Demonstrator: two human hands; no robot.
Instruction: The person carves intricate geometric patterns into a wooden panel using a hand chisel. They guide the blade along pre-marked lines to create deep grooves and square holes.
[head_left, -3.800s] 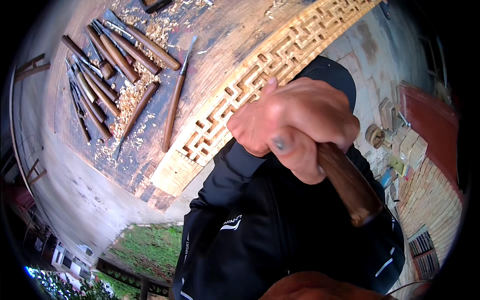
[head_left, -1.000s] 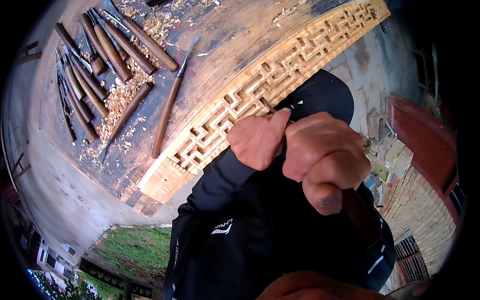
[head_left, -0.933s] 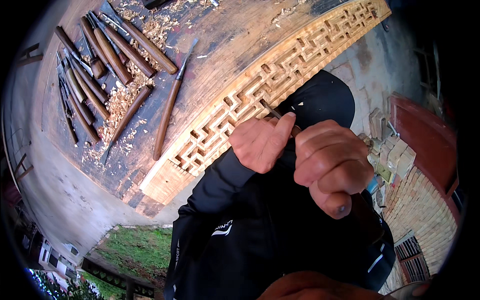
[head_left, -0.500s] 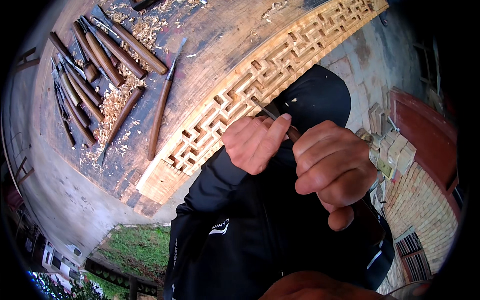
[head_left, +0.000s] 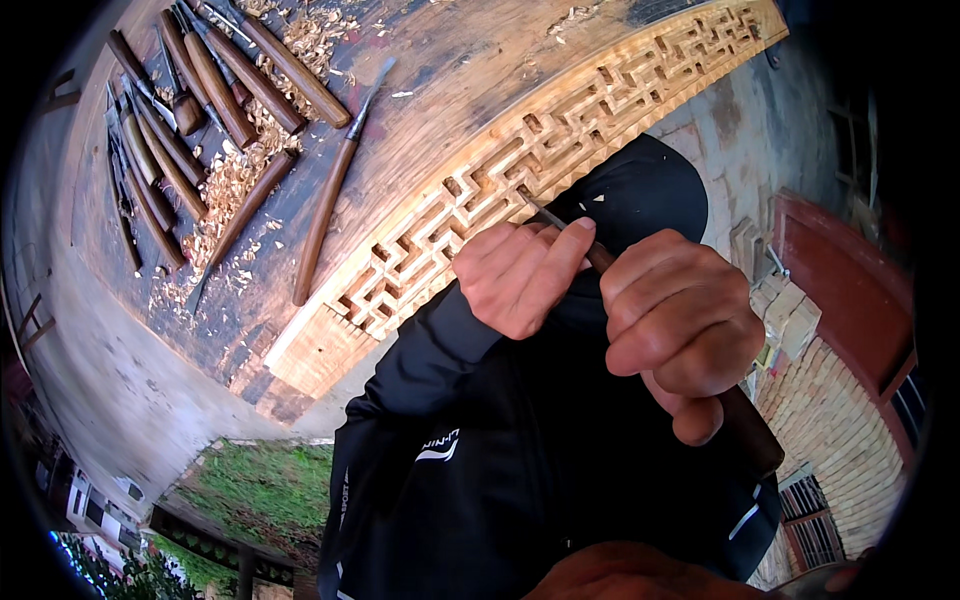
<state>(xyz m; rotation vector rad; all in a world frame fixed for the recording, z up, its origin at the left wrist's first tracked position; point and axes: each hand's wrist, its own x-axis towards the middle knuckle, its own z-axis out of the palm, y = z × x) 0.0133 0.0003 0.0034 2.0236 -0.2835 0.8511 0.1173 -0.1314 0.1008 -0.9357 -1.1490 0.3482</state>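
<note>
A wood carving chisel (head_left: 602, 258) runs slantwise through both of my hands, its thin metal blade reaching up and left to a carved board. My right hand (head_left: 685, 320) is wrapped in a fist around the wooden handle, whose dark butt end sticks out below it. Close to the blade, my left hand (head_left: 520, 278) is closed with the thumb along the shank, resting by the board's near edge. The pale carved board (head_left: 325, 350) bears a maze-like pattern of cut grooves. The chisel's tip meets a groove near the board's middle.
On the worn wooden workbench (head_left: 430, 110) lie several wood-handled chisels (head_left: 215, 85) among wood shavings (head_left: 235, 180). One single chisel (head_left: 330, 210) lies apart, nearer the board. At the right are stacked blocks (head_left: 785, 310) and a brick surface (head_left: 830, 430); grass (head_left: 260, 490) shows lower left.
The whole view has shifted a little, with bench and board sliding slightly in the picture. Both hands keep their grip, and the chisel's tip stays at about the same place on the board.
</note>
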